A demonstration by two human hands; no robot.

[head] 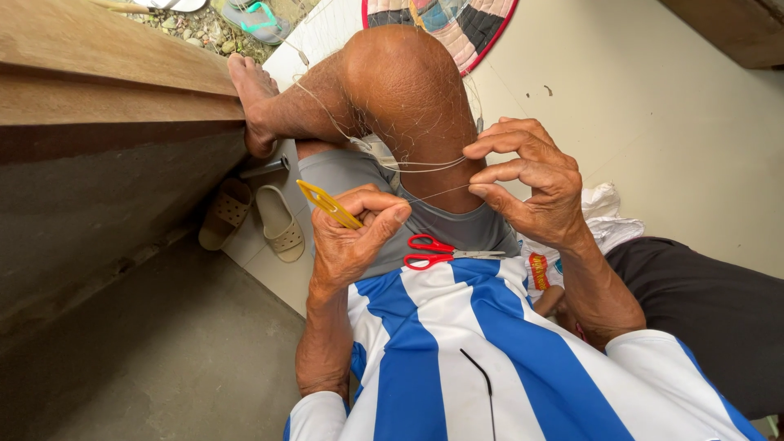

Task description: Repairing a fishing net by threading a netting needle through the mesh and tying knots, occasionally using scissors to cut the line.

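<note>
My left hand (353, 237) grips a flat yellow netting needle (327, 203) that points up and left. My right hand (527, 175) pinches fine clear fishing net line (425, 166) between thumb and fingers. The thin line runs taut from the needle hand to the right hand and is draped over my raised bare knee (404, 82). Red-handled scissors (437, 251) lie on my lap against grey shorts, just below both hands. My bare foot (249, 98) rests against a wooden ledge.
A wooden bench or ledge (106, 73) fills the left side. Beige sandals (278, 222) lie on the floor beneath it. A round patterned woven fan or mat (457, 24) sits at the top. A white bag (604, 216) and dark cloth (710, 310) lie to the right.
</note>
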